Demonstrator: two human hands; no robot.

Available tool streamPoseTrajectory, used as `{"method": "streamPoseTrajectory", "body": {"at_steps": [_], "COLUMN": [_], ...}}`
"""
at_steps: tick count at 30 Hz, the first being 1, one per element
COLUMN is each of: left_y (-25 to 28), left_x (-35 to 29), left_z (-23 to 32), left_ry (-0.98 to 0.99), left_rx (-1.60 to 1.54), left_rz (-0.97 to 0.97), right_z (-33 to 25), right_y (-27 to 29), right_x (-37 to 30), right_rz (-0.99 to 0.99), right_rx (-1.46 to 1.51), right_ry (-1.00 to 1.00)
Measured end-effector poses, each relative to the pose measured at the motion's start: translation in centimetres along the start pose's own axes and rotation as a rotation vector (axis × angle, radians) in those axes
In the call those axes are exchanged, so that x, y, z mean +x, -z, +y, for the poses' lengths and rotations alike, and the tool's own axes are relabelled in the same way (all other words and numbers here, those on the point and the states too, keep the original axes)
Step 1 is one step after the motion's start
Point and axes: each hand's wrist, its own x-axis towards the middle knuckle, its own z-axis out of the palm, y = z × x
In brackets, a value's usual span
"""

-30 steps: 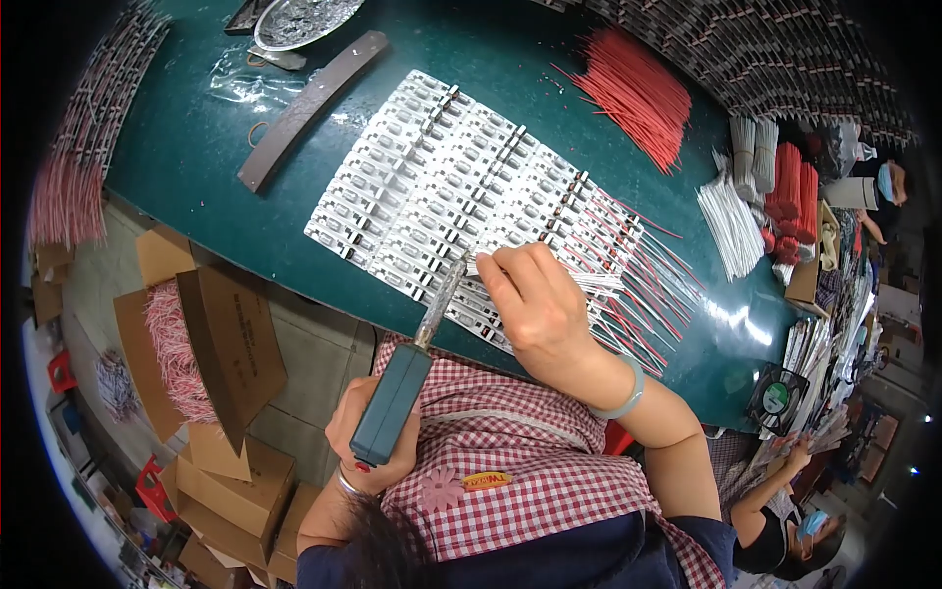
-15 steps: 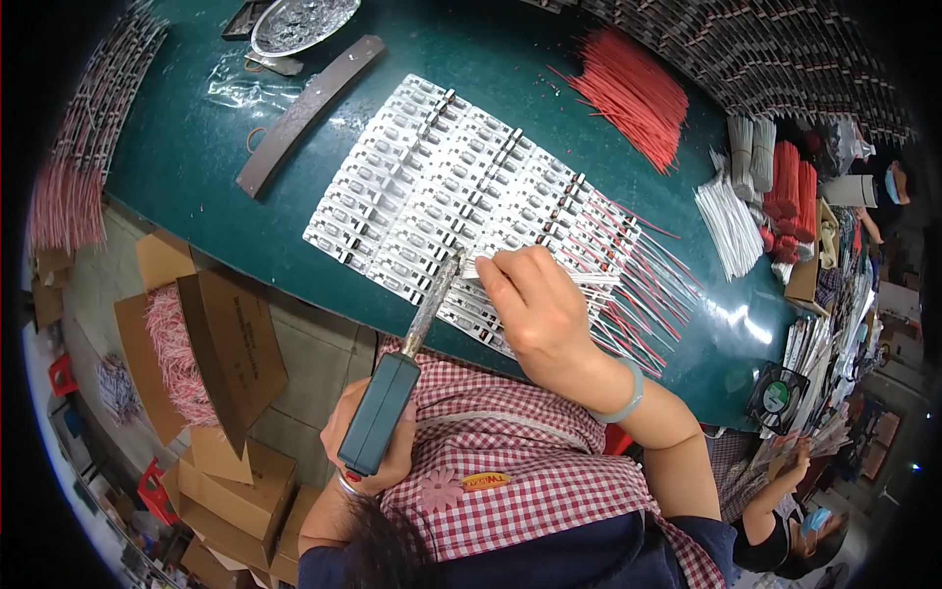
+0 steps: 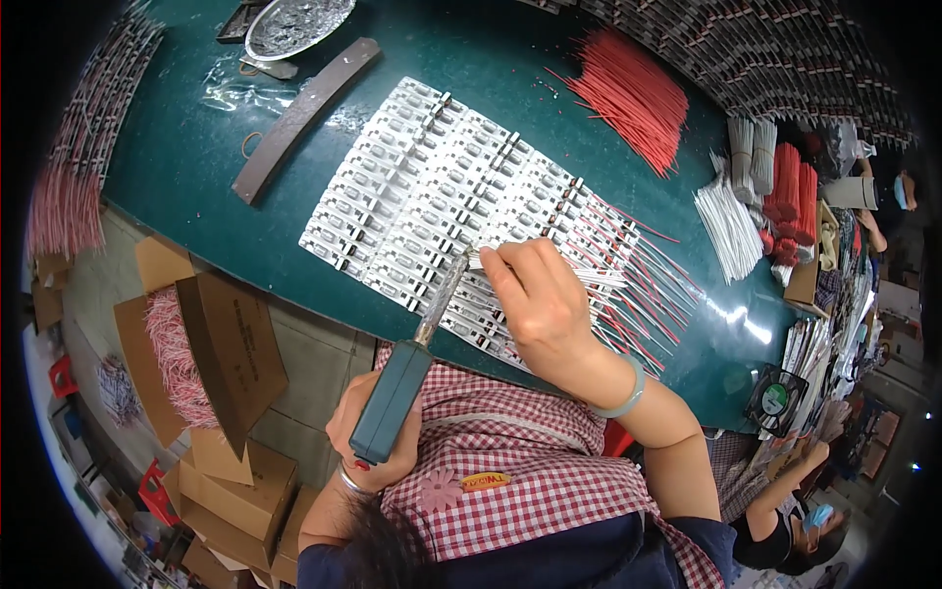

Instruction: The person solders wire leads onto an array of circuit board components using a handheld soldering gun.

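My left hand (image 3: 345, 420) is closed around the dark green handle of a soldering iron (image 3: 391, 404). Its metal barrel slants up and right, with the tip against a panel of white plastic strips (image 3: 392, 162) on the table. Just right of that tip, my right hand (image 3: 546, 312) is closed, pinching a small bunch of white wires (image 3: 601, 279). Their near ends poke out past my fingertips. The panel holds rows of small metal parts, and red and white wires (image 3: 648, 285) trail off its right side. Where the tip meets the panel, the joint is too small to make out.
Loose red wires (image 3: 633, 98) and white wires (image 3: 728, 221) lie on the green table (image 3: 245, 231). A dark bar (image 3: 309, 118) and a silver dish (image 3: 299, 27) are at the upper left. A small fan (image 3: 777, 401) stands right. Cardboard boxes (image 3: 231, 344) sit left; another person (image 3: 785, 520) is lower right.
The soldering iron and my left hand have shifted slightly right and up. My right hand has moved a little to the right, still pinching the white wires. The panel has slid slightly left.
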Motion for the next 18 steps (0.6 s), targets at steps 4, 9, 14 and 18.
{"method": "streamPoseTrajectory", "body": {"at_steps": [4, 9, 14, 18], "left_y": [0.0, 0.1, 0.4, 0.4], "left_x": [0.3, 0.3, -0.3, -2.2], "left_z": [0.2, 0.5, 0.3, -1.1], "left_ry": [-0.030, -0.028, 0.033, 0.081], "left_rx": [0.016, 0.033, 0.025, 0.013], "left_rz": [-0.003, -0.035, -0.024, -0.045], "right_z": [0.0, 0.0, 0.0, 0.0], "right_y": [0.0, -0.1, -0.1, 0.0], "right_x": [0.1, 0.1, 0.2, 0.2], "right_rz": [0.003, 0.000, 0.005, -0.005], "right_rx": [-0.006, -0.001, 0.001, -0.013], "right_ry": [0.005, -0.003, 0.001, -0.006]}}
